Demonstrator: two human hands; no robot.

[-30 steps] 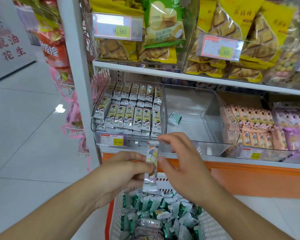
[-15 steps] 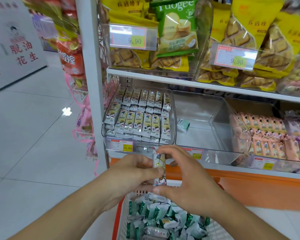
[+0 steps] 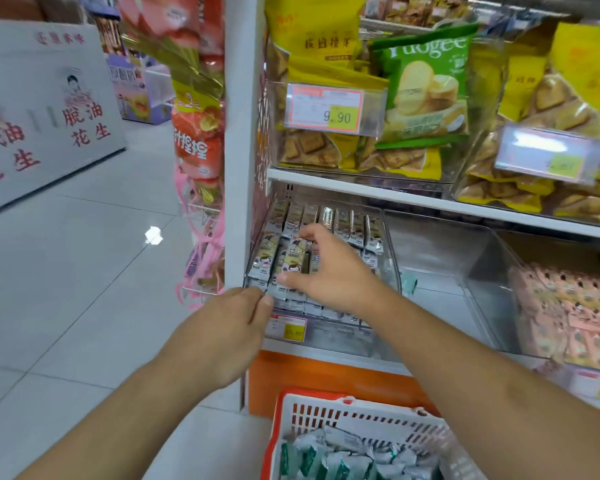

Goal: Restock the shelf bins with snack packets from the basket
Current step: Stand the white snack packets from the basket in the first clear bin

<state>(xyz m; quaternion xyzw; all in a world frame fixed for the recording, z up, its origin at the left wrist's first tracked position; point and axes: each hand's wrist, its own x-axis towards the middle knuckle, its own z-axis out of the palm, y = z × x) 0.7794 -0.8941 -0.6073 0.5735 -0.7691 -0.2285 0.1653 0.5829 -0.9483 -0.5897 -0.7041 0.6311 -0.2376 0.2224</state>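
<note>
A clear shelf bin (image 3: pixel 329 336) on the lower shelf holds rows of yellow-and-silver snack packets (image 3: pixel 343 221). My right hand (image 3: pixel 336 275) reaches into this bin and pinches one such packet (image 3: pixel 296 255) between thumb and forefinger, low over the front rows. At the bin's front left corner sits my left hand (image 3: pixel 229 327), its fingers loosely curled with nothing visible in them. Below, a red-and-white basket (image 3: pixel 326 401) on the floor contains several green-and-silver packets (image 3: pixel 343 452).
Beside the filled bin, a clear bin (image 3: pixel 440 244) contains a single green packet (image 3: pixel 408 282). Pink packets (image 3: pixel 568 306) fill the bin on the right. Yellow and green cookie bags (image 3: pixel 426 84) crowd the upper shelf. A white upright post (image 3: pixel 243 133) borders the shelf on the left.
My right hand has carried the packet up from above the basket into the left bin. My left hand has let go of it and moved to the bin's front corner.
</note>
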